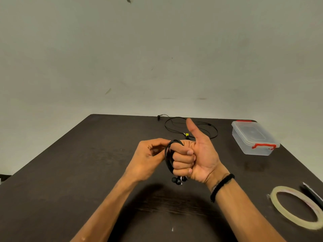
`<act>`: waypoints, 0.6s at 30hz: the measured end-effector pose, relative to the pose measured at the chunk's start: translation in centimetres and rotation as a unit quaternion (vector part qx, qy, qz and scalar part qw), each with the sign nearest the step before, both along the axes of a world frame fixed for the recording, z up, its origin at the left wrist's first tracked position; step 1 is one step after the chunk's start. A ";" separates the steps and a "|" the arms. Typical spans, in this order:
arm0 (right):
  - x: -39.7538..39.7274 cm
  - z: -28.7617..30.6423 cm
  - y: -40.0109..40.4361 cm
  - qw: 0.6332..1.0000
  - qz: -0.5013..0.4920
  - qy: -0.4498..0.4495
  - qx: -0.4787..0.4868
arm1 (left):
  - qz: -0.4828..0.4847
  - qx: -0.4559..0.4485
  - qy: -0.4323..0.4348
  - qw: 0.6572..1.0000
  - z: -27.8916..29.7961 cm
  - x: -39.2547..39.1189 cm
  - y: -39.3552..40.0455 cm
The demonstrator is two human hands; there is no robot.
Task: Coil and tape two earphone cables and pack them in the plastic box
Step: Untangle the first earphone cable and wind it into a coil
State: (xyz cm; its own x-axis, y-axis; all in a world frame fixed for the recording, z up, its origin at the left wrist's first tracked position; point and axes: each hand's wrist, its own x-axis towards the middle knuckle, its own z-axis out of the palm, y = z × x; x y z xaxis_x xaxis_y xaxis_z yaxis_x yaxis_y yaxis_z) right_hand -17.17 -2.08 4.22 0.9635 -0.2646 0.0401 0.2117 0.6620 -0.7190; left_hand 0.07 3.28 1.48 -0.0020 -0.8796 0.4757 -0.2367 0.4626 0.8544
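A black earphone cable [168, 157] is wound in several loops round the curled fingers of my right hand [197, 154], whose thumb points up; its two earbuds [176, 180] dangle below the fist. My left hand [150, 158] pinches the cable at the top of the coil. A second black earphone cable [174, 124] lies loose on the dark table [87, 172] at the far edge, partly hidden behind my right thumb. The clear plastic box [254, 137] with red latches stands shut at the far right. A roll of clear tape [295, 206] lies flat at the near right.
A dark thin object [312, 193] lies beside the tape roll at the right edge. A plain wall rises behind the table. The table's far edge runs just behind the loose cable and the box.
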 end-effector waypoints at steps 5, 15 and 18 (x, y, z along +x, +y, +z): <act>-0.8 -0.1 -0.8 1.000 -0.019 -0.004 0.010 | -0.093 0.106 0.144 0.980 0.5 -0.2 0.4; -0.4 -1.0 -1.0 0.998 -0.047 0.045 -0.008 | -0.039 0.088 0.052 0.994 -0.2 -0.3 0.2; -0.1 -1.1 -1.0 0.994 -0.072 0.075 -0.021 | -0.060 0.138 0.068 0.986 -0.3 -0.3 0.2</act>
